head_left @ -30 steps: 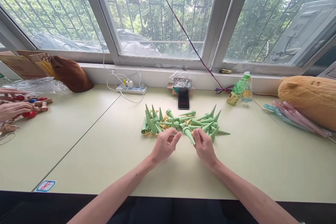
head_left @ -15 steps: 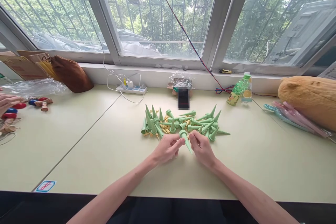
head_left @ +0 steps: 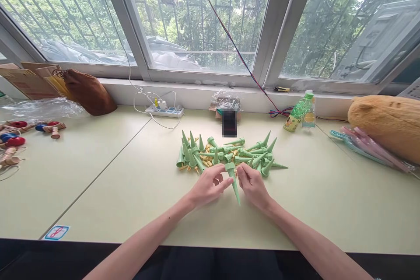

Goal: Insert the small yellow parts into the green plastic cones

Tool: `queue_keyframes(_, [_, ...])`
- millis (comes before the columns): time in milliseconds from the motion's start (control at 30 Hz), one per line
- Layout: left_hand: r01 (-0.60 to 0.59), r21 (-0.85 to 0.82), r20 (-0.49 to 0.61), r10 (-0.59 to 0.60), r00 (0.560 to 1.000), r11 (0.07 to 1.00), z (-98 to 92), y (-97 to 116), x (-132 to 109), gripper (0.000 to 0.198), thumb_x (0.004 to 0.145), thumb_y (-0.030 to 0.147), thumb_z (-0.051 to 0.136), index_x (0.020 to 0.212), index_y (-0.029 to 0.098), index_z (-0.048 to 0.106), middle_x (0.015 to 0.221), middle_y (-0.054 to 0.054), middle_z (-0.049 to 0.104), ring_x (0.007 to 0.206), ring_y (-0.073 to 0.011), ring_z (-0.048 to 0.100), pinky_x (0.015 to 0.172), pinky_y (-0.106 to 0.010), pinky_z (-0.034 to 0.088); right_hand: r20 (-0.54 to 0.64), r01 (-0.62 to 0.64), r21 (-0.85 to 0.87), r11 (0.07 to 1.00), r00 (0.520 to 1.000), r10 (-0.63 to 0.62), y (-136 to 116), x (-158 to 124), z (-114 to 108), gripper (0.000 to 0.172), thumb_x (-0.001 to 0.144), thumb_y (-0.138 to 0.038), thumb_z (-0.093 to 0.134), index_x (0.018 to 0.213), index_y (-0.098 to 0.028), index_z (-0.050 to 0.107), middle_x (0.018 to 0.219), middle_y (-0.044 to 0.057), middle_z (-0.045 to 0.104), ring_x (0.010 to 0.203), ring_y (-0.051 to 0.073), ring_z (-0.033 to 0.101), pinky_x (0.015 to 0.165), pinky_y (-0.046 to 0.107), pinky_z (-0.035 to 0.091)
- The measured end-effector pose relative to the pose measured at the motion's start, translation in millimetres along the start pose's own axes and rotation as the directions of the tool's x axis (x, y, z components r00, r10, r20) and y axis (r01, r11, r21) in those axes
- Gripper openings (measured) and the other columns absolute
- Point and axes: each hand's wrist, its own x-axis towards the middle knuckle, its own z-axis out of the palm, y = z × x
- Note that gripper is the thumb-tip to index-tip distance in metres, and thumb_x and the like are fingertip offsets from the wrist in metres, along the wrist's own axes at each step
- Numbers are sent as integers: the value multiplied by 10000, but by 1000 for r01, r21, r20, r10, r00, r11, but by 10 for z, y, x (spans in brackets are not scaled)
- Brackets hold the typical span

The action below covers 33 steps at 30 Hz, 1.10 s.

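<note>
A green plastic watering spike [head_left: 233,181] with a ribbed cap is between my hands, its point angled down toward me. My left hand [head_left: 210,186] holds it from the left, the thumb against its shaft and the fingers near the cap. Close on the other side, my right hand [head_left: 252,187] has its fingers pinched together; what they hold is hidden. Just beyond my hands lies a pile of green spikes [head_left: 215,157], some standing, others on their sides. Small yellow valve-like pieces [head_left: 206,158] are scattered among them.
Behind the pile are a dark blurred rectangle [head_left: 229,123] and a power strip [head_left: 164,111]. To the right are a green bottle [head_left: 298,111] and a brown plush [head_left: 387,122]. Wooden kendama toys [head_left: 13,142] and a brown bag [head_left: 88,92] are at left.
The spike has turned in my left hand, so more of its shaft shows and its tip reaches lower. My right hand has barely moved. Another person's hand at far left has left the view.
</note>
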Motion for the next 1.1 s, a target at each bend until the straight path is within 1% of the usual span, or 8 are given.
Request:
queue_keyframes(133, [-93, 109, -40, 98, 994, 990, 4, 14, -13, 215, 915, 366, 609, 931, 152, 604, 1082, -63, 570, 626, -64, 586, 512, -191, 522, 6, -7, 10, 1000, 1000, 7, -9, 1, 1, 404, 1033, -455, 361, 698, -230, 335, 572, -58, 317, 495, 113, 275, 461, 254, 251])
queue_keyframes(233, [-144, 132, -40, 150, 988, 981, 12, 19, -23, 175, 920, 303, 608, 1033, 172, 636, 1115, -69, 584, 647, -65, 589, 547, -195, 536, 11, -8, -2, 1000, 1000, 8, -20, 2, 1, 401, 1033, -453, 357, 702, -227, 359, 567, -56, 328, 493, 115, 292, 465, 254, 262])
queue_keyframes(467, [-252, 180, -61, 267, 962, 951, 21, -84, -18, 301, 944, 234, 581, 1241, 256, 625, 1160, -81, 583, 648, -63, 578, 575, -208, 548, 16, 19, -26, 999, 1000, -18, -31, -4, -3, 393, 1033, -428, 362, 696, -226, 354, 577, -45, 369, 504, 117, 331, 483, 256, 287])
queue_keyframes(633, [-331, 283, -75, 365, 928, 900, 5, -173, -20, 432, 942, 93, 477, 1304, 293, 601, 1220, -92, 557, 661, -65, 579, 581, -220, 544, 27, 40, -69, 997, 999, -38, -32, -5, 5, 390, 1027, -409, 376, 685, -227, 334, 562, -50, 362, 492, 112, 314, 475, 258, 268])
queue_keyframes(767, [-339, 296, -100, 381, 919, 893, 25, -163, -14, 445, 919, 66, 462, 1273, 288, 616, 1213, -86, 558, 640, -55, 568, 563, -206, 531, 21, 44, -84, 995, 999, -43, -43, 0, 21, 394, 1027, -409, 375, 681, -225, 335, 558, -52, 358, 492, 110, 307, 476, 261, 261])
queue_keyframes(900, [-226, 244, -182, 274, 945, 943, 45, -66, 3, 362, 901, 120, 512, 1231, 234, 604, 1173, -82, 575, 596, -43, 542, 545, -191, 527, -12, 33, -69, 997, 999, -34, -45, -4, 37, 385, 1032, -418, 367, 699, -224, 356, 574, -51, 357, 504, 114, 315, 486, 260, 273])
queue_keyframes(1000, [-135, 194, -284, 188, 940, 972, 31, 7, 18, 147, 942, 248, 528, 1021, 178, 630, 1017, -57, 606, 594, -65, 545, 534, -196, 505, -60, 1, -30, 1000, 998, -3, -28, -8, 36, 383, 1033, -443, 359, 717, -227, 374, 577, -54, 329, 500, 118, 309, 474, 257, 274])
queue_keyframes(1100, [-80, 161, -299, 126, 946, 984, 6, 30, 28, 355, 994, 376, 454, 766, 157, 615, 724, -19, 578, 565, -97, 520, 518, -210, 450, -80, -10, -18, 1000, 997, 8, -21, -9, 28, 385, 1029, -462, 365, 723, -229, 385, 575, -55, 321, 499, 120, 309, 465, 256, 275])
